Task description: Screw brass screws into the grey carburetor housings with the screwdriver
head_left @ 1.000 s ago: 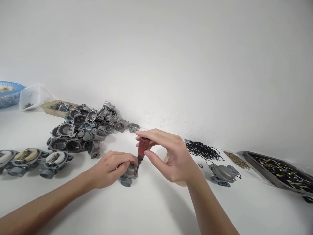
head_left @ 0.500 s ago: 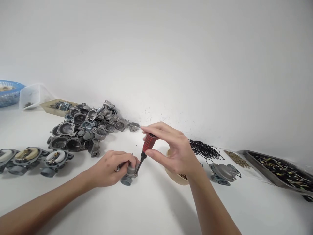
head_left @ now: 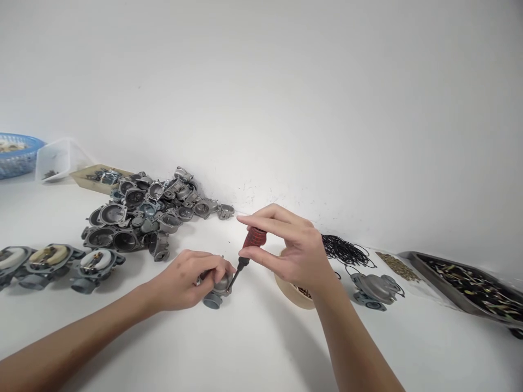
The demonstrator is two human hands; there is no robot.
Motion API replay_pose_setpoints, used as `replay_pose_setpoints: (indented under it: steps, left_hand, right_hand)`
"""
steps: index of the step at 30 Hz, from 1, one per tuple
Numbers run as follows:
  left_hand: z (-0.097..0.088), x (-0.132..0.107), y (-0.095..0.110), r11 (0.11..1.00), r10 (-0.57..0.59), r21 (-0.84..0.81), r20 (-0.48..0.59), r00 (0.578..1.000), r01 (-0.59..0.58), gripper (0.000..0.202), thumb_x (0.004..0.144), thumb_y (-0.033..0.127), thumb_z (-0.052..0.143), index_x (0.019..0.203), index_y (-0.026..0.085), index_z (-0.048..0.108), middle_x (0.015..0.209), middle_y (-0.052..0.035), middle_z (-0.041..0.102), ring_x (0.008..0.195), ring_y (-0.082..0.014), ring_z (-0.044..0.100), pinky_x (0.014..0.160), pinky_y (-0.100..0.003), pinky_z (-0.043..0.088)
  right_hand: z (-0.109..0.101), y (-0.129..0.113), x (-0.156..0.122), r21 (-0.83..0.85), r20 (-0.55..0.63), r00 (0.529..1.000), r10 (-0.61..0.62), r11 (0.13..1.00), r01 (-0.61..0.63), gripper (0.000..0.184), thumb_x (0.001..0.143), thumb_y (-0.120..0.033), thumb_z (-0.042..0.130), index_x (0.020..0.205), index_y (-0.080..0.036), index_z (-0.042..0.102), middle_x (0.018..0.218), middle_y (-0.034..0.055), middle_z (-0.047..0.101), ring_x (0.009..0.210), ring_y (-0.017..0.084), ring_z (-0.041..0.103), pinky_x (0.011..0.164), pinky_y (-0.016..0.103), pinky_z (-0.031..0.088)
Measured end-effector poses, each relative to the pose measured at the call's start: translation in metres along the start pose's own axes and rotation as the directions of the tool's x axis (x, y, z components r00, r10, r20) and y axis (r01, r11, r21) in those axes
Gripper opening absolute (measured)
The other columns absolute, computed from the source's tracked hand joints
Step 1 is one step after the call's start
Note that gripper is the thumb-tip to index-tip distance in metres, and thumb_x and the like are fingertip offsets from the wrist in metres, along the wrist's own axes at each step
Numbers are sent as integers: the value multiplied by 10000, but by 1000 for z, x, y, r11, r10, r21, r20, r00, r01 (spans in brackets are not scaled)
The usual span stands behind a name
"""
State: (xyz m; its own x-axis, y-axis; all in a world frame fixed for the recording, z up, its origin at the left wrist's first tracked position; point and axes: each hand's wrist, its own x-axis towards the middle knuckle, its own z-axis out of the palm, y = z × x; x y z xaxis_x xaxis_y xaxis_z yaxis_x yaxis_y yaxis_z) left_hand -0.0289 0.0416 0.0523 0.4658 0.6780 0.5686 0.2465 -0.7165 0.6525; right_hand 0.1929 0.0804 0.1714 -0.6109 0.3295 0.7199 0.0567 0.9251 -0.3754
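Fingers of the right hand [head_left: 302, 253]: partly open, thumb and fingertips around the screwdriver with a ridged red handle and thin dark metal shaft [head_left: 255, 238]; index finger extended across the handle's top.
Long axis: from where I watch, the shaft leans, handle to the upper right, tip to the lower left.
Tip: down at the near right edge of the small, rounded, dull-grey metal carburettor [head_left: 222, 285], just below the frame's centre; whether it sits in a screw is too small for me to tell.
Fingers of the left hand [head_left: 186, 280]: curled over the carburettor's upper left side, gripping it; this hand is the nearer.
Relation that matters: as I read it, shaft to carburettor edge, which lies lower left of the right fingertips.
Bowl: round, cream-coloured bowl [head_left: 291, 294], partly hidden behind the right wrist.
Right of frame: tangled black rubber rings [head_left: 345, 250].
Left of frame: heaped grey metal castings [head_left: 141, 223].
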Motion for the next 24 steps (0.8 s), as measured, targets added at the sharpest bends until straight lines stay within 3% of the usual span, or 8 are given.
replay_pose_setpoints:
  steps: [2, 5, 9, 11, 16, 21, 24]
  left_hand:
    - [0, 0, 0, 1000, 5, 6, -2, 1000, -5, 219, 944, 52, 447, 803, 213, 493, 928, -40, 767, 736, -160, 681, 654, -271, 466]
    - [0, 1, -1, 1000, 16, 9, 5, 1000, -16, 216, 928, 40, 459, 798, 208, 497, 975, -38, 788, 711, -149, 653, 649, -277, 454]
    - [0, 2, -2, 999, 40, -6, -18, 999, -40, 227, 914, 13, 458, 798, 204, 500, 972, -30, 801, 765, -155, 704, 657, -264, 459]
    - [0, 2, -1, 999, 40, -17, -26, 999, -41, 231, 911, 9, 463, 795, 203, 509, 935, -23, 791, 773, -157, 721, 649, -256, 461]
    - [0, 2, -1, 999, 31, -19, -16, 999, -31, 251, 916, 0, 465, 782, 201, 530, 870, -8, 761, 771, -157, 725, 640, -248, 460]
    - [0, 3, -1, 998, 60, -9, -26, 998, -60, 271, 919, -7, 458, 779, 199, 565, 839, -11, 751, 779, -162, 737, 650, -239, 488]
    - [1, 3, -1, 997, 79, 2, -28, 996, -79, 271, 908, -12, 464, 779, 198, 576, 842, -12, 758, 813, -172, 752, 672, -242, 503]
  right_hand:
    - [-1, -2, 0, -14, 37, 999, 7, 1000, -7, 462, 939, -145, 797, 1372, -297, 743, 1044, 38, 735, 800, 149, 718, 888, 400, 663]
    - [-2, -3, 1, 107, 128, 992, -6, 994, -8, 504, 997, -66, 653, 1455, -274, 684, 1077, 61, 783, 884, 181, 751, 982, 473, 637]
    - [-1, -1, 1, 155, 37, 999, 31, 987, -37, 440, 885, -109, 858, 1285, -282, 795, 949, 32, 758, 789, 158, 724, 812, 372, 657]
    - [0, -1, 1, 141, 19, 998, 57, 988, -59, 447, 842, -157, 913, 1257, -286, 809, 919, 19, 735, 763, 150, 706, 820, 371, 658]
    - [0, -2, 1, 189, 142, 990, 18, 981, -45, 507, 1005, -104, 676, 1480, -280, 666, 1104, 74, 794, 911, 184, 744, 869, 419, 673]
    - [2, -2, 0, 9, 32, 999, -44, 999, 44, 388, 894, -140, 857, 1253, -276, 801, 917, 16, 748, 722, 122, 694, 643, 271, 617]
    - [1, -3, -1, 27, 113, 991, -65, 998, 63, 422, 954, -134, 762, 1362, -241, 739, 949, 30, 762, 792, 152, 727, 789, 348, 655]
